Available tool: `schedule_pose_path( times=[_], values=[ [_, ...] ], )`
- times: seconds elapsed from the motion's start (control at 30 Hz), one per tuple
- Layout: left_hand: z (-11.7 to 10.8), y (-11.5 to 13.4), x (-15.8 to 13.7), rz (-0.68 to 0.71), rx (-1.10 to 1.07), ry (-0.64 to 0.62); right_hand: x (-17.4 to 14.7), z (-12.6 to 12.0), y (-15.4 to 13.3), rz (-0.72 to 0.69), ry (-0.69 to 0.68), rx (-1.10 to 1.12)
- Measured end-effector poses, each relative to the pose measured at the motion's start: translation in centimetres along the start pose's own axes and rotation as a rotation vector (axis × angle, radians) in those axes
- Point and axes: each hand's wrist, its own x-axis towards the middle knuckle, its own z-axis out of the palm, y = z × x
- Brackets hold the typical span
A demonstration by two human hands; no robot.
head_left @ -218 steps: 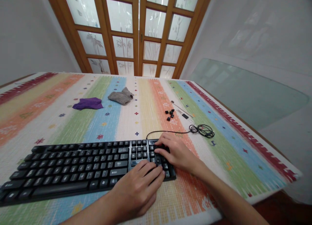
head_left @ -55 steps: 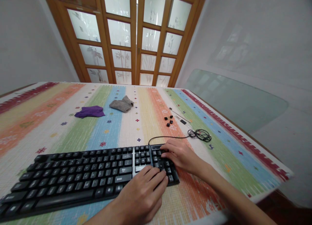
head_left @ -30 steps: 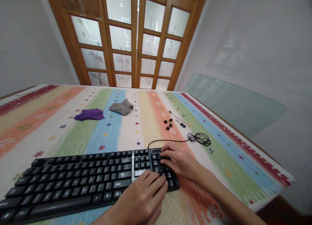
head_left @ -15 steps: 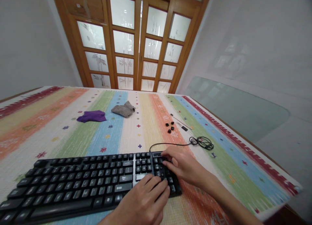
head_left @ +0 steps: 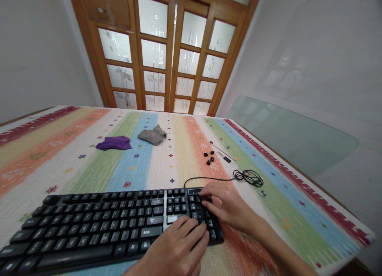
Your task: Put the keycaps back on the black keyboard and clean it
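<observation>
A black keyboard [head_left: 98, 224] lies across the front of the table, its number pad at the right end. My left hand [head_left: 179, 244] is over its front edge, with bent fingers close together on the keys by the number pad; its thumb is hidden. My right hand [head_left: 223, 202] comes in from the right, index finger and thumb drawn close at the upper number pad. Whatever is between those fingertips is too small and dark to make out. Several loose black keycaps [head_left: 209, 158] lie beyond the right hand.
A coiled black cable [head_left: 248, 178] lies right of the keyboard. Near the keycaps are a thin rod [head_left: 222, 149] and a small black piece [head_left: 227, 159]. Farther left are a purple cloth item [head_left: 114, 143] and a grey one [head_left: 152, 135]. A striped tablecloth [head_left: 158, 168] covers the table.
The view has shifted slightly. Both hands keep nearly the same pose on the keyboard; the other things lie as before.
</observation>
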Motion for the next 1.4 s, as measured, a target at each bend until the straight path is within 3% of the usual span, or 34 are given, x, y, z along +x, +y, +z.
schedule_pose_path(
  times=[0.1,0.4,0.73,0.9,1.13,1.4],
  values=[
    [-0.1,-0.1,0.1,0.017,0.009,0.021,-0.1,-0.1,0.1,0.024,0.011,0.008],
    [0.0,-0.4,0.2,0.059,0.057,0.060,0.1,0.5,0.5,-0.078,0.070,0.051],
    [0.6,-0.8,0.6,0.081,0.126,0.182,-0.2,1.0,0.9,-0.070,0.136,0.124],
    [0.8,-0.8,0.4,0.093,0.142,0.165,-0.2,0.6,0.5,-0.095,0.111,0.085],
    [1.0,-1.1,0.3,0.109,0.137,0.156,0.8,0.9,0.9,0.120,0.095,0.164],
    [0.7,-1.0,0.2,0.108,0.146,0.106,3.3,-0.6,0.6,0.354,-0.101,0.146]
  ],
)
